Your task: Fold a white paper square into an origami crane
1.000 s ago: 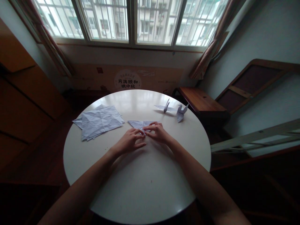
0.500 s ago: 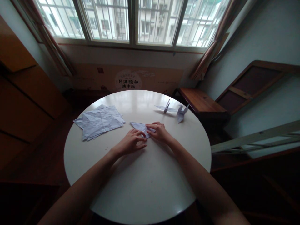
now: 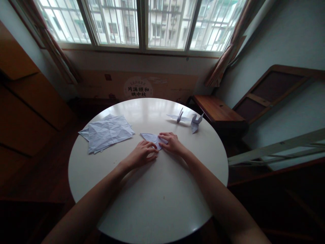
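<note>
A small folded sheet of paper, pale and pointed at its left end, lies on the white round table. My left hand is at the paper's near edge, its thumb and fingers curled together on the lower tip. From the right, my right hand presses its fingers down on the paper and covers its right part. The fingertips of both hands are close to each other, and they hide some of the folds.
Left of my hands lies a stack of creased paper sheets. At the far right of the table are two folded paper cranes, one behind the other. A wooden bench stands beyond the table's right edge.
The whole view has shifted very slightly. My left fingers have moved a little at the paper's lower tip; the paper stays in place under both hands.
</note>
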`<state>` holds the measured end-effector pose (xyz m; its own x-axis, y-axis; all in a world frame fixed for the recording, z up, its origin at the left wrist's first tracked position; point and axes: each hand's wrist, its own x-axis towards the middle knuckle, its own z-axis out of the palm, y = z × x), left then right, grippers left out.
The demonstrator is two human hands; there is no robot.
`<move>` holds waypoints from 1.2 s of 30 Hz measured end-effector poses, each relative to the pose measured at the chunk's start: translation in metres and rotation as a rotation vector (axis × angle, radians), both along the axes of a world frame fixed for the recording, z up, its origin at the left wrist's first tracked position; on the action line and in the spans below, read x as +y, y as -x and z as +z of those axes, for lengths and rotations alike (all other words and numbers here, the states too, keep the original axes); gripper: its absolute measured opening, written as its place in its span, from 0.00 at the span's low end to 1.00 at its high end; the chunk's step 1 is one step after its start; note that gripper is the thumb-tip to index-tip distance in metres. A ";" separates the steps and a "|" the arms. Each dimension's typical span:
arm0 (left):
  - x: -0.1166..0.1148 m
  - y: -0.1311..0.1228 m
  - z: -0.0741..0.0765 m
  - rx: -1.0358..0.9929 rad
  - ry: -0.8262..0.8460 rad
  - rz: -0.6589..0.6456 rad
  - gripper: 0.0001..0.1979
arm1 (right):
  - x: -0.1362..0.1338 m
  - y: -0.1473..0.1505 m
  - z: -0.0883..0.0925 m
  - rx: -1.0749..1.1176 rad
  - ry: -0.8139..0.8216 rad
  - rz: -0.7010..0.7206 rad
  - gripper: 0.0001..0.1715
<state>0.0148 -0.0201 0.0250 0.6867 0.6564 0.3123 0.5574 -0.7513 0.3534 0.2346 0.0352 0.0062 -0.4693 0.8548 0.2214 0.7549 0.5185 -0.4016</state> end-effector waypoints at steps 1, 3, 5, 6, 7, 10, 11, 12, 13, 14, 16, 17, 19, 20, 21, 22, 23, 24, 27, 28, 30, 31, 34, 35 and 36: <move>0.000 0.000 0.000 -0.002 -0.001 0.001 0.10 | 0.000 0.000 0.000 -0.012 -0.003 0.005 0.23; 0.000 0.000 -0.001 -0.006 -0.002 -0.001 0.10 | -0.001 0.000 -0.001 -0.036 -0.013 0.012 0.23; 0.000 0.000 -0.002 -0.011 -0.005 -0.002 0.10 | -0.002 0.001 -0.001 -0.059 -0.024 0.005 0.22; 0.000 0.000 -0.002 -0.012 -0.007 -0.002 0.10 | -0.003 0.002 -0.001 -0.070 -0.030 0.000 0.22; 0.000 -0.001 -0.002 -0.012 -0.008 -0.001 0.10 | -0.003 0.003 0.000 -0.079 -0.034 -0.006 0.23; 0.001 -0.001 -0.003 -0.007 -0.013 0.001 0.10 | -0.005 0.006 0.002 -0.100 -0.031 -0.019 0.23; 0.001 -0.001 -0.003 -0.009 -0.016 -0.001 0.10 | -0.005 0.006 0.002 -0.104 -0.027 -0.026 0.23; 0.001 -0.001 -0.004 -0.012 -0.019 -0.002 0.10 | -0.005 0.007 0.002 -0.105 -0.023 -0.033 0.23; 0.001 -0.001 -0.004 -0.015 -0.022 -0.004 0.10 | -0.005 0.007 0.003 -0.105 -0.021 -0.039 0.22; 0.001 0.000 -0.005 -0.018 -0.025 -0.005 0.10 | -0.006 0.007 0.003 -0.104 -0.020 -0.041 0.23; 0.001 0.000 -0.006 -0.020 -0.027 -0.007 0.10 | -0.006 0.007 0.002 -0.100 -0.025 -0.036 0.23; 0.001 0.000 -0.006 -0.021 -0.029 -0.007 0.10 | -0.006 0.007 0.001 -0.098 -0.028 -0.031 0.24; 0.001 0.000 -0.005 -0.017 -0.036 -0.006 0.10 | -0.006 0.006 0.000 -0.088 -0.038 -0.024 0.24; 0.001 0.000 -0.005 -0.012 -0.041 -0.002 0.10 | -0.006 0.006 0.000 -0.078 -0.047 -0.028 0.24; 0.001 0.001 -0.004 -0.004 -0.047 0.006 0.10 | -0.006 0.006 -0.001 -0.065 -0.059 -0.037 0.24; 0.001 0.001 -0.004 0.007 -0.056 0.020 0.10 | -0.006 0.006 0.000 -0.047 -0.076 -0.049 0.23; 0.002 0.002 -0.003 0.019 -0.066 0.039 0.10 | -0.006 0.005 0.000 -0.024 -0.099 -0.061 0.22; 0.002 0.003 -0.003 0.031 -0.079 0.064 0.09 | -0.005 0.004 0.001 0.006 -0.125 -0.073 0.20; 0.004 0.005 -0.004 0.050 -0.108 0.138 0.09 | -0.003 0.002 0.006 0.138 -0.183 -0.025 0.14; 0.004 0.005 -0.005 0.046 -0.113 0.155 0.10 | -0.003 0.002 0.008 0.189 -0.184 0.023 0.13; 0.005 0.006 -0.006 0.032 -0.116 0.172 0.10 | -0.003 0.003 0.010 0.269 -0.156 0.142 0.12; 0.005 0.006 -0.007 0.026 -0.112 0.169 0.11 | -0.003 0.004 0.011 0.291 -0.129 0.200 0.12; 0.006 0.006 -0.009 0.013 -0.092 0.132 0.11 | -0.006 0.006 0.011 0.310 -0.045 0.281 0.12; 0.006 0.006 -0.010 0.010 -0.087 0.122 0.11 | -0.007 0.006 0.011 0.308 -0.028 0.273 0.12; 0.007 0.006 -0.010 0.007 -0.084 0.119 0.11 | -0.007 0.005 0.010 0.302 -0.021 0.249 0.12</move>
<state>0.0083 -0.0133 0.0149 0.6082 0.7046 0.3655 0.6461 -0.7070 0.2876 0.2292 0.0286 0.0166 -0.5727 0.7166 0.3981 0.4541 0.6816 -0.5738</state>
